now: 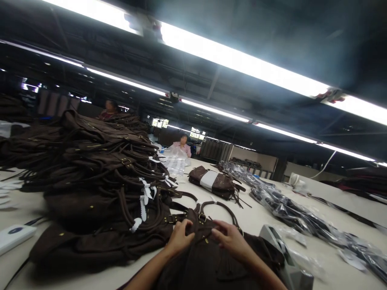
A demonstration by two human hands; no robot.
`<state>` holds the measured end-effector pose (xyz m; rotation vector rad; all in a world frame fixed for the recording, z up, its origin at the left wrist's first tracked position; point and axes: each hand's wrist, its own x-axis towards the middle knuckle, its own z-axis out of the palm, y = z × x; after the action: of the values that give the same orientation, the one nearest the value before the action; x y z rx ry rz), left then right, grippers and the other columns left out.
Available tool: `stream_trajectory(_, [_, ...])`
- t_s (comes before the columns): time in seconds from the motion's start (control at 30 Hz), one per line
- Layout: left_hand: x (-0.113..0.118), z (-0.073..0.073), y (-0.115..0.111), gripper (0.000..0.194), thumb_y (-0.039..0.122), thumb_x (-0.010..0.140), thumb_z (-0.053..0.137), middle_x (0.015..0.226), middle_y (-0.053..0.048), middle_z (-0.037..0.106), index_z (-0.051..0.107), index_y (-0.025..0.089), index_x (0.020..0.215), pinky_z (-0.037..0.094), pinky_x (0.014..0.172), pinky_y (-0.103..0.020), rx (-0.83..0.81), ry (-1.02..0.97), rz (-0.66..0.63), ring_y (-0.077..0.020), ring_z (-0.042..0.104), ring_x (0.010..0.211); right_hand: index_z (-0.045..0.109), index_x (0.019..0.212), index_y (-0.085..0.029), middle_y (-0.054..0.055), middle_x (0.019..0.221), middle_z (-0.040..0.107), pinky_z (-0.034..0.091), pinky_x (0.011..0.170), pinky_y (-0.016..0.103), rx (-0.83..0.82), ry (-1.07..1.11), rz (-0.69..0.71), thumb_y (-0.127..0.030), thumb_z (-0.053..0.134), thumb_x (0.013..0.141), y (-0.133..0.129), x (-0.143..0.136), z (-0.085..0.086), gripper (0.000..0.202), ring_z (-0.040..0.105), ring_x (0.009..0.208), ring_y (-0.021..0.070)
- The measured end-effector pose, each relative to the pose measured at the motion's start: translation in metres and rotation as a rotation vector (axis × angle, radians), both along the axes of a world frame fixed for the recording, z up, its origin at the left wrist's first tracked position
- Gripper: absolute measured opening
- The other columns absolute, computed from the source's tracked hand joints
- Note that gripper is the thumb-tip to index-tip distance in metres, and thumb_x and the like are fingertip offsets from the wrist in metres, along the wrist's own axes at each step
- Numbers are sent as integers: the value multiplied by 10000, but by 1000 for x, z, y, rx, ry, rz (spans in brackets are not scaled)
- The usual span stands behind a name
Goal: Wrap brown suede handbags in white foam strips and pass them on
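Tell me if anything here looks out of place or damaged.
Nothing looks spilled or plainly damaged. The heap of dark bags looks untidy, with handles and straps sticking out at uneven angles, and crumpled clear plastic lies loose beside the grey device.

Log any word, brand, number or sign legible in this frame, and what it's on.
None can be read.
White device: dark oval mark, too blurred to read.
White strips by the bag handles: no legible print.
Pale band around the folded bag: no legible print.
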<state>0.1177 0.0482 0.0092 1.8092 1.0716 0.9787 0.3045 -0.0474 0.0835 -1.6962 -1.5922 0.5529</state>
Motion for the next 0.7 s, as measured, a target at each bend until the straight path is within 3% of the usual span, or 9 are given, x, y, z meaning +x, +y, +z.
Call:
stream_trajectory(0.07, [4, -4, -3, 424, 232, 659, 641, 1087, -83, 595, 610, 166, 1077, 414, 993, -344, 72, -6, 9, -234, 562, 1086, 556, 1334, -164, 120, 1095, 662, 519, 731, 360, -12, 60, 15, -510, 634, 733, 18, -29, -18, 697, 648, 831, 247])
stream_trajectory(0.13, [1, -11, -5, 399, 196, 660, 637, 1140, -93, 591, 620, 177, 1058, 406, 1020, -336, 118, -19, -8, -230, 554, 1126, 531, 1355, -142, 151, 1202, 608, 498, 867, 376, 26, 0, 2, -486, 680, 697, 31, -46, -42, 757, 627, 974, 273])
stream_trajectory(0.23, [-6, -21, -4, 358, 154, 663, 630, 1125, -83, 616, 632, 193, 1020, 434, 1001, -331, 149, -41, -32, -217, 580, 1096, 581, 1298, -117, 175, 1267, 564, 437, 994, 368, 54, -30, -38, -450, 710, 668, 46, -53, -78, 724, 552, 1165, 317])
stream_trajectory(0.33, [-10, -26, 1, 378, 106, 628, 632, 1083, -71, 630, 631, 193, 997, 454, 979, -345, 146, -61, -45, -214, 593, 1062, 620, 1244, -133, 158, 1216, 603, 486, 920, 359, 28, 134, -140, -460, 728, 649, 54, -46, -102, 687, 602, 1081, 308])
stream_trajectory(0.43, [-12, -24, 8, 486, 73, 573, 646, 1109, -83, 630, 617, 173, 1048, 457, 980, -354, 84, -95, -85, -219, 590, 1072, 655, 1182, -132, 91, 938, 684, 514, 681, 304, -64, 404, -162, -417, 778, 583, 51, -34, -105, 674, 641, 769, 217])
stream_trajectory(0.53, [-14, -22, 19, 591, 22, 565, 583, 1124, -101, 643, 573, 127, 1146, 476, 951, -319, -36, -151, -138, -191, 612, 1047, 672, 1143, -104, -13, 649, 605, 390, 501, 224, -154, 565, -110, -380, 807, 533, 44, -29, -95, 683, 503, 530, 103])
stream_trajectory(0.7, [-21, -29, 36, 505, 68, 638, 573, 1036, -117, 671, 581, 79, 1142, 523, 829, -295, -171, -184, -73, -165, 654, 874, 715, 1025, -103, -45, 574, 551, 240, 431, 199, -252, 578, -87, -446, 787, 579, 42, -33, -82, 567, 375, 443, 44])
